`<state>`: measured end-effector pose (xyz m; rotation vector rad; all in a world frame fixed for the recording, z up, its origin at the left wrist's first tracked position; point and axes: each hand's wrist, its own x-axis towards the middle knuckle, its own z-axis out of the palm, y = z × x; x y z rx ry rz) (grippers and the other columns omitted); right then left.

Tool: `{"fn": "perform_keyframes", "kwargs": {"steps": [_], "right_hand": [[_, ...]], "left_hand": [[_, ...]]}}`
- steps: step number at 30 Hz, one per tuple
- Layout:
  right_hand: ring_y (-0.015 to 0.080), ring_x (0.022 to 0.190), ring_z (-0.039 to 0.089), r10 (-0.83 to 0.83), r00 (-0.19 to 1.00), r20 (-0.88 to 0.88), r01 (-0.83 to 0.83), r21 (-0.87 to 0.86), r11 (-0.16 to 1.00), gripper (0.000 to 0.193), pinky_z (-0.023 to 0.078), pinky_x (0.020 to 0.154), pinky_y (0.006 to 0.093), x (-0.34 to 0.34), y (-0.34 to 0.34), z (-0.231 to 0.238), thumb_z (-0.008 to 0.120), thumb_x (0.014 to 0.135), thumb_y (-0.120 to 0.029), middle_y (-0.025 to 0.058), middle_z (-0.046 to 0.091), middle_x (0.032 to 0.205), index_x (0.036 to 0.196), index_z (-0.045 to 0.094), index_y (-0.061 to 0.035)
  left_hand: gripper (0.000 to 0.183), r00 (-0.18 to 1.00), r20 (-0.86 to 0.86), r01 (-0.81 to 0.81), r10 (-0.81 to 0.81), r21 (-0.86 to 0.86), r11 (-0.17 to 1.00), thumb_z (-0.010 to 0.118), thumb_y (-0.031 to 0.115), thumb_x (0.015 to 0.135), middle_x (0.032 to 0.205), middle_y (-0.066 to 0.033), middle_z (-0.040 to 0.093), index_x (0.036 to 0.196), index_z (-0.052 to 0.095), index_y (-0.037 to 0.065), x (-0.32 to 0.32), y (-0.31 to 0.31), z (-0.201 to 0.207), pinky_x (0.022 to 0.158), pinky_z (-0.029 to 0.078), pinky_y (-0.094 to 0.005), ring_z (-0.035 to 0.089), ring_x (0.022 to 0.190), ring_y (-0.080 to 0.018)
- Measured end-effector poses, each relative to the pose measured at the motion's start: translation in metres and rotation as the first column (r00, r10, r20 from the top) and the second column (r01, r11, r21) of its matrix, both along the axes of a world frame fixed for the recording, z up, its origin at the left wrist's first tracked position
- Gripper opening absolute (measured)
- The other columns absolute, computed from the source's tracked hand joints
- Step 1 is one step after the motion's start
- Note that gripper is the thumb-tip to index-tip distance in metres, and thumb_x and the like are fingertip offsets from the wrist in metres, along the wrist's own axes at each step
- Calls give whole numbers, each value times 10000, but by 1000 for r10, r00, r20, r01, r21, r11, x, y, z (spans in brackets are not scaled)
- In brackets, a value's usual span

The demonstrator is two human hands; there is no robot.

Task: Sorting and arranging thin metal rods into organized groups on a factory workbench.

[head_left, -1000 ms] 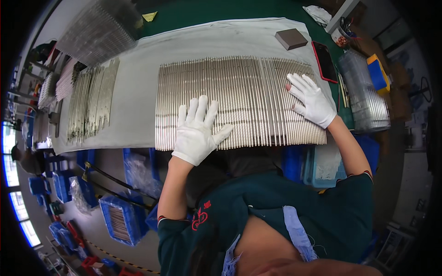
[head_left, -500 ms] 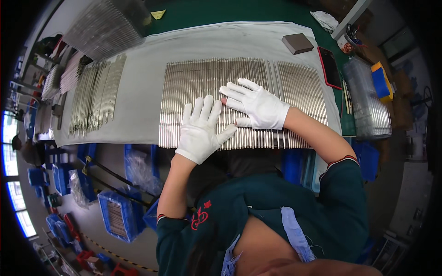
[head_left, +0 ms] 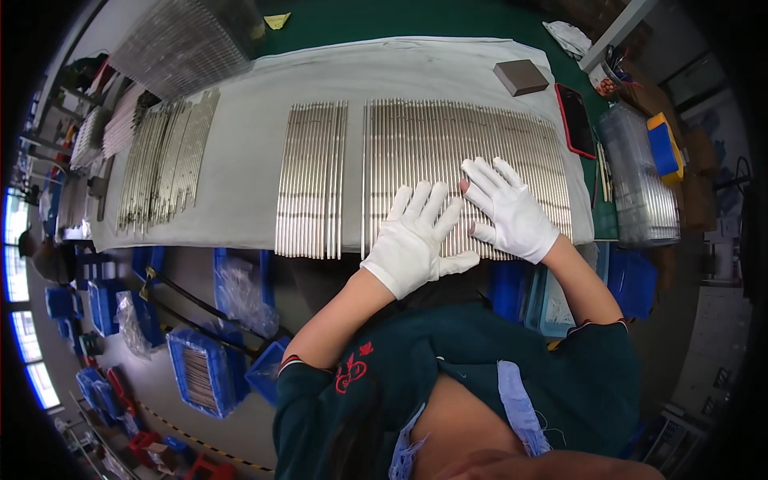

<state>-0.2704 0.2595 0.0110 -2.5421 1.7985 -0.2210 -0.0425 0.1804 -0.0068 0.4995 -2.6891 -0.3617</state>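
A wide row of thin shiny metal rods [head_left: 432,144] lies side by side on the white cloth, reaching to the table's near edge. My left hand [head_left: 412,236], in a white glove, rests flat on the near left part of this row, fingers stretched. Flat on its right part lies my right hand [head_left: 508,204], gloved too, fingers spread; bare fingertips show at its thumb side. Neither hand grips anything. Left of a gap lies a narrower group of the same rods [head_left: 312,176].
More rods [head_left: 168,160] lie at the left, before a tall stack of clear ribbed trays [head_left: 180,48]. A brown block [head_left: 520,78] and a red-edged phone [head_left: 574,120] sit far right, beside clear trays [head_left: 640,176]. Blue crates [head_left: 204,372] stand below the table.
Both hands have slid to the right over the rods. Most rods moved right with them, closing the right-hand gap and opening a new one at the left.
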Motion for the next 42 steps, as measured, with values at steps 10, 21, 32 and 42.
{"fn": "perform_keyframes", "kwargs": {"steps": [10,21,32,42], "right_hand": [[371,1434,402,-21,998,52,17,70,997,757,226,1222,515,35,25,19,663,850,-516,223,461,1516,1367,555,26],[329,1415,438,26,996,90,-26,2,1000,759,272,1217,470,63,5,13,751,803,-486,188,493,1492,1348,562,8],[350,1404,457,3,999,52,6,-182,983,780,310,1195,472,77,-3,-15,702,815,-565,205,499,1483,1336,555,-4],[328,1435,415,-56,998,39,63,-202,977,666,276,1210,458,86,-2,-23,668,898,-460,190,457,1525,1377,538,-16]], "left_hand": [[689,817,48,-535,575,-312,785,559,544,956,1386,-208,536,1368,551,-8,120,-98,-22,1043,378,-484,491,1226,-375],[617,949,34,-298,313,-230,927,571,501,951,1322,-157,538,1320,572,8,51,-52,-1,1027,365,-475,487,1201,-325],[474,991,-25,-136,134,-146,980,631,328,940,1234,-163,566,1260,580,-18,69,34,2,1014,399,-455,518,1153,-334],[653,675,117,-726,728,-66,684,631,471,950,1455,-286,481,1422,540,29,170,115,-121,1074,406,-531,483,1290,-471]]}}
